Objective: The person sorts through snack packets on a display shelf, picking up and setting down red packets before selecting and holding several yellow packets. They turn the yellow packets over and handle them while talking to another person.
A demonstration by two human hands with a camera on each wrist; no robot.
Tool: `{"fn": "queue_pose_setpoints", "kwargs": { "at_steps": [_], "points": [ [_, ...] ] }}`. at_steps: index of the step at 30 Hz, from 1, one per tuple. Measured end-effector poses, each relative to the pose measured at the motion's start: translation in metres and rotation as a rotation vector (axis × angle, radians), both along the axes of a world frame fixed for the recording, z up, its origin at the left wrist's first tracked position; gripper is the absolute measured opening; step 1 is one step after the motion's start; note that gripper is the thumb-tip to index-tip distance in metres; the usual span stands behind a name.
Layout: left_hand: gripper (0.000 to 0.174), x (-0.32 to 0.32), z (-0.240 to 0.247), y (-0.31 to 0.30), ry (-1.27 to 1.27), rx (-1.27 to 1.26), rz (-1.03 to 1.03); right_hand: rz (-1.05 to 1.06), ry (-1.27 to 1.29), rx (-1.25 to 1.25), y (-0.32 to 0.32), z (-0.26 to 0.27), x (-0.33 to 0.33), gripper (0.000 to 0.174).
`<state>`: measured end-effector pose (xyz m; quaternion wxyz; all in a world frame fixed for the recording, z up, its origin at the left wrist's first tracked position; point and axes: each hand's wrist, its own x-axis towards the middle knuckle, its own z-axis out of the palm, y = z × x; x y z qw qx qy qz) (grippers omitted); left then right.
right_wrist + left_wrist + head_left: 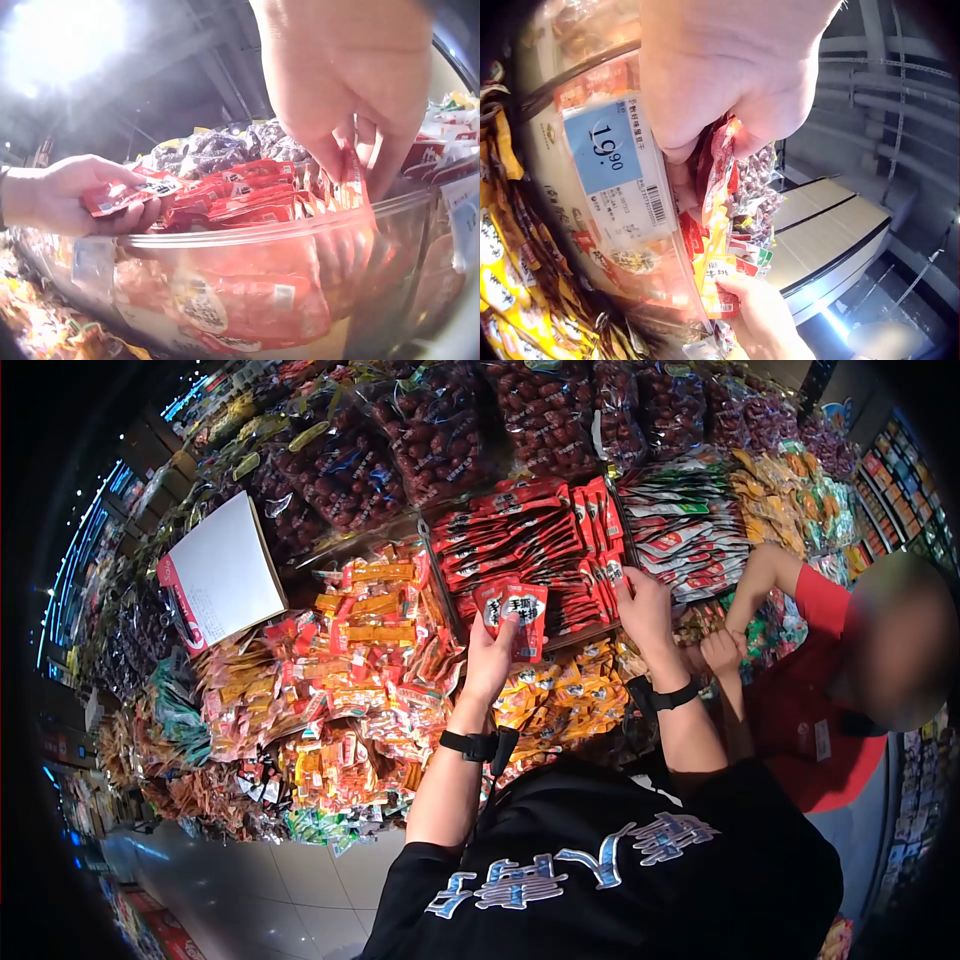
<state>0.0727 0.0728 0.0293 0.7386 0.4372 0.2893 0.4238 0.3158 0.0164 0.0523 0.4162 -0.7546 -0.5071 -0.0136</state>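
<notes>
In the head view my left hand [488,665] holds red snack packets [527,622], fanned out, with the thumb across their front. My right hand [648,612] is at the right end of a clear bin [262,235] of matching red packets [510,535]. Its fingertips pinch the top of a red packet [353,180] standing in the row, as the right wrist view shows. There the left hand [82,187] is over the bin's left part. A blue and white price label [609,154] sits on the bin's front, below the left hand in the left wrist view.
Orange-wrapped snacks [375,600] fill the left bin; silver-and-red packets [690,535] lie to the right. Bagged red dates [550,420] line the back. A blank white board [225,575] stands at left. A person in a red shirt [815,730] reaches in at right.
</notes>
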Motion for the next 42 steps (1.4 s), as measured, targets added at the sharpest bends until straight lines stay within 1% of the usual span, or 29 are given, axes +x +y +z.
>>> {"fn": "queue_pose_setpoints", "kwargs": {
  "at_steps": [2,3,6,7,10,14,17,20,21,24,25,28,29,33,35,36,38,39,40,42],
  "points": [
    [0.032,0.0,0.0,0.0,-0.007,-0.005,0.008,-0.008,0.144,-0.014,0.003,0.002,-0.004,0.019],
    [0.032,0.001,-0.001,0.0,-0.019,-0.011,0.015,-0.044,0.223,-0.05,0.001,0.013,-0.008,0.019],
    [0.032,0.001,-0.003,0.0,-0.034,-0.006,0.007,-0.052,0.086,0.164,0.018,-0.009,-0.004,0.018],
    [0.031,0.001,-0.004,0.001,-0.034,0.003,-0.002,-0.065,0.02,0.138,0.023,-0.014,-0.003,0.016],
    [0.03,0.001,0.0,-0.001,-0.02,-0.019,0.024,-0.064,0.012,0.115,0.022,-0.015,-0.006,0.014],
    [0.029,0.001,-0.001,-0.001,-0.006,-0.001,0.041,-0.087,0.032,0.251,0.028,-0.014,-0.01,0.011],
    [0.03,0.001,-0.001,0.0,0.012,0.002,0.023,-0.067,0.076,0.274,0.034,-0.021,-0.009,0.009],
    [0.03,-0.001,0.003,-0.001,0.006,-0.019,0.015,-0.009,-0.001,0.197,0.025,-0.02,-0.01,0.008],
    [0.03,-0.001,0.003,-0.001,-0.003,-0.021,0.021,0.018,-0.103,0.145,0.017,-0.013,-0.009,0.01],
    [0.03,0.001,0.003,-0.001,-0.025,-0.024,0.03,-0.024,-0.176,-0.003,0.004,-0.006,-0.008,0.013],
    [0.03,0.001,0.003,0.0,-0.021,-0.023,0.021,-0.025,-0.19,-0.022,0.006,-0.011,-0.006,0.014],
    [0.03,0.002,0.003,-0.001,-0.021,-0.025,0.009,-0.018,-0.26,-0.188,0.012,-0.014,-0.001,0.015],
    [0.03,0.002,0.004,-0.001,-0.016,-0.029,0.006,0.007,-0.268,-0.18,0.014,-0.013,0.0,0.016],
    [0.03,0.001,0.004,-0.001,-0.013,-0.019,0.019,0.123,-0.165,-0.1,0.013,-0.004,-0.003,0.019],
    [0.029,0.001,0.003,-0.001,-0.025,-0.025,0.019,0.153,-0.23,-0.137,0.021,-0.023,0.01,0.02],
    [0.029,0.0,-0.001,-0.002,0.006,-0.003,0.024,0.164,-0.258,-0.155,0.021,-0.02,0.008,0.021],
    [0.028,0.001,-0.01,0.003,0.06,0.057,0.031,0.151,-0.194,-0.137,0.014,-0.01,0.007,0.022],
    [0.028,0.001,-0.016,0.006,0.116,0.134,0.076,0.147,-0.165,-0.125,0.01,-0.002,0.002,0.023],
    [0.026,0.004,-0.007,0.002,0.041,0.086,0.122,0.147,-0.173,0.083,0.005,0.003,-0.01,0.024],
    [0.027,0.005,-0.004,0.0,0.076,0.125,0.153,0.13,-0.267,0.249,-0.003,0.015,-0.05,0.029]
  ]
}}
